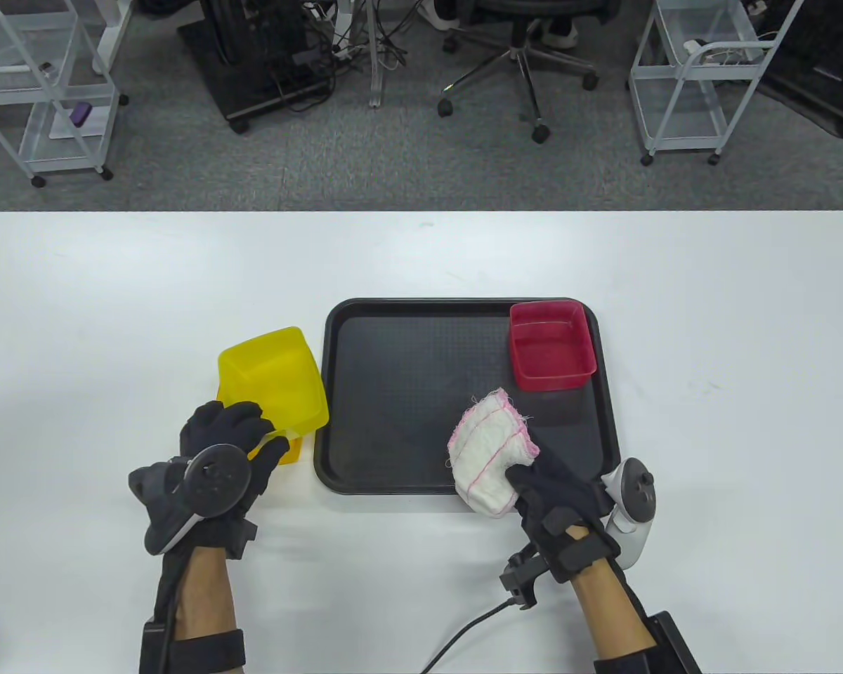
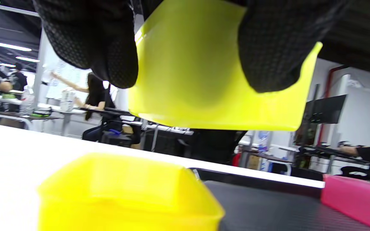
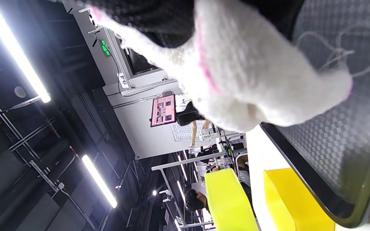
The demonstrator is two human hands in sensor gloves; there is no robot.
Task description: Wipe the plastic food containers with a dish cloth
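Note:
My left hand (image 1: 267, 430) grips a yellow plastic container (image 1: 274, 375) by its near wall and holds it tilted above the table, left of the tray. In the left wrist view my fingers (image 2: 108, 48) clamp that container (image 2: 210, 73). A second yellow container (image 2: 124, 192) stands on the table under it, mostly hidden in the table view (image 1: 291, 451). My right hand (image 1: 523, 477) holds a bunched white dish cloth with pink stitching (image 1: 488, 449) over the tray's front right part. The cloth fills the right wrist view (image 3: 252, 80). A red container (image 1: 551, 344) stands in the tray's back right corner.
The black tray (image 1: 393, 393) lies at the middle of the white table. The tray's rim also shows in the right wrist view (image 3: 300, 166). A cable (image 1: 464, 632) runs from my right wrist to the table's front edge. Carts and a chair stand on the floor beyond.

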